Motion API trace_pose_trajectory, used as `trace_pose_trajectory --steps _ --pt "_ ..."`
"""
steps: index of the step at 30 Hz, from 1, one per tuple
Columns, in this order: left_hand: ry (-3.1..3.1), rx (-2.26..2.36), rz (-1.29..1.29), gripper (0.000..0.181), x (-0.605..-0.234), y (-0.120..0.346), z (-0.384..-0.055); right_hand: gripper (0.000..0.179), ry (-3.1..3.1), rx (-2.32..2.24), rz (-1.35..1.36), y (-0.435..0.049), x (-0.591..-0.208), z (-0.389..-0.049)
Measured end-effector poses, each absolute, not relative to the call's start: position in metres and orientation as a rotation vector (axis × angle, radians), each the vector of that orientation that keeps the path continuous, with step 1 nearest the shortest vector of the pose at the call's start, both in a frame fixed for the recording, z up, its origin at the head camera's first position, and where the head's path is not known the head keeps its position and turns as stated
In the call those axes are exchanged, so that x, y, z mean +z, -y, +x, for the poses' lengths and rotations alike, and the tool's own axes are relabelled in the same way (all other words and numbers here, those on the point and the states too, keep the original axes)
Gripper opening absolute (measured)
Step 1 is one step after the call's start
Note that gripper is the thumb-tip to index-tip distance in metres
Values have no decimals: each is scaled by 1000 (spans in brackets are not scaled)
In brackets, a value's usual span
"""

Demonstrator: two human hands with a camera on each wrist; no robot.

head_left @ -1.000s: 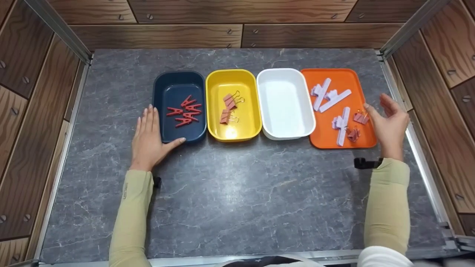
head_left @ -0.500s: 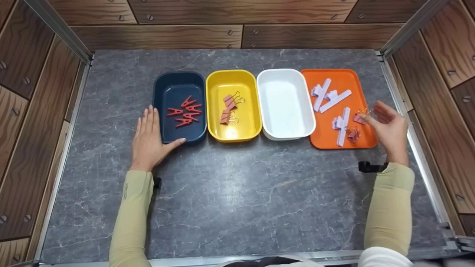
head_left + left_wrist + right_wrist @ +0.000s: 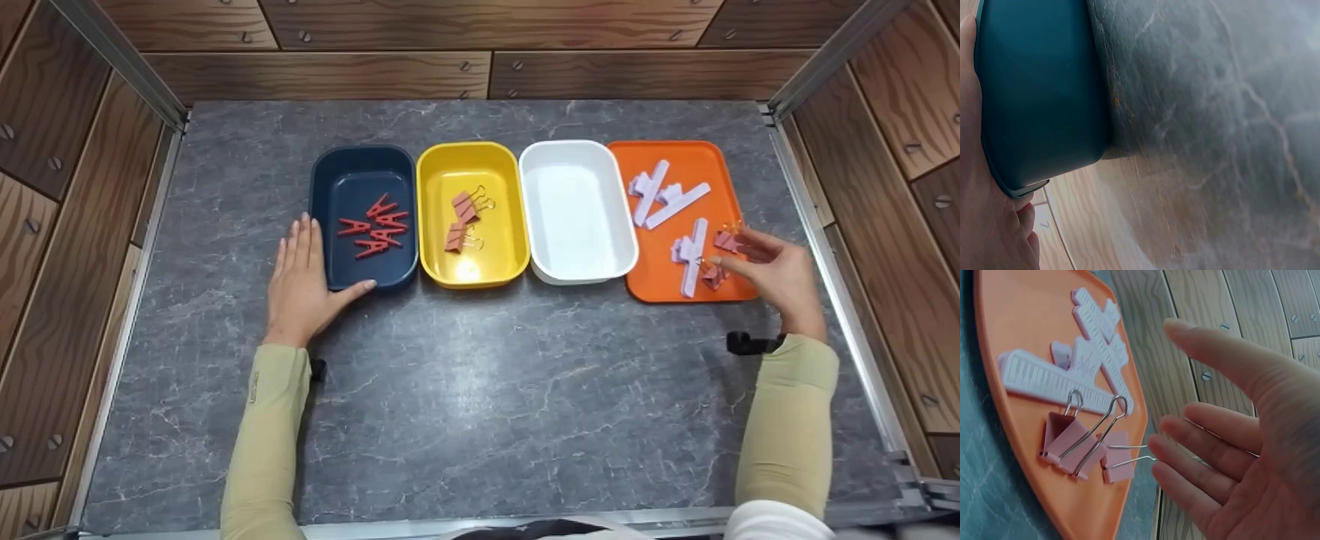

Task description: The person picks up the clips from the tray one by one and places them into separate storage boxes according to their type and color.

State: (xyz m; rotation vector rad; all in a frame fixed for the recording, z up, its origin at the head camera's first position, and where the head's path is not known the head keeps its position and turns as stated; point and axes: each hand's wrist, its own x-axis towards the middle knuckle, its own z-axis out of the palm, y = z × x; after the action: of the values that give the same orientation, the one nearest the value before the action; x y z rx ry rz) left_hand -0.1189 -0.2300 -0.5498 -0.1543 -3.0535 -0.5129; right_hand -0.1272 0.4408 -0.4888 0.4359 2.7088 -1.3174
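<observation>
Hovering at the right side of the orange tray (image 3: pixel 654 281), your right hand (image 3: pixel 781 276) is holding its thumb well apart from its fingers and is pinching nothing. Two pink binder clips (image 3: pixel 724 241) are lying on the tray just beside it: the near clip (image 3: pixel 1072 447) is showing its wire handles raised, and the far clip (image 3: pixel 1119 464) is sitting behind it. You are probably dealing with light, stiff, sturdy metal; the wires are likely swinging if pushed, so the folded body is offering the surer hold. Whether your fingertips are touching the far clip's wires, you cannot tell. Your left hand (image 3: pixel 298 289) is resting beside the navy bin (image 3: pixel 345 196), fingers straight, thumb lying along the near rim.
</observation>
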Motion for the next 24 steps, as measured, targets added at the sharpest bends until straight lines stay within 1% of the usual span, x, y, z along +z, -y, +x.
trace_pose_trajectory --steps 9,16,24 --pt "3058 -504 -152 132 -551 230 -119 93 -2677 -1178 381 -447 -500 -123" --pt "3053 -506 -155 132 -551 230 -120 85 -2695 -1099 356 -448 -509 -122" --pt "3062 -503 -146 132 -550 230 -119 82 -2710 -1081 416 -447 -517 -122"
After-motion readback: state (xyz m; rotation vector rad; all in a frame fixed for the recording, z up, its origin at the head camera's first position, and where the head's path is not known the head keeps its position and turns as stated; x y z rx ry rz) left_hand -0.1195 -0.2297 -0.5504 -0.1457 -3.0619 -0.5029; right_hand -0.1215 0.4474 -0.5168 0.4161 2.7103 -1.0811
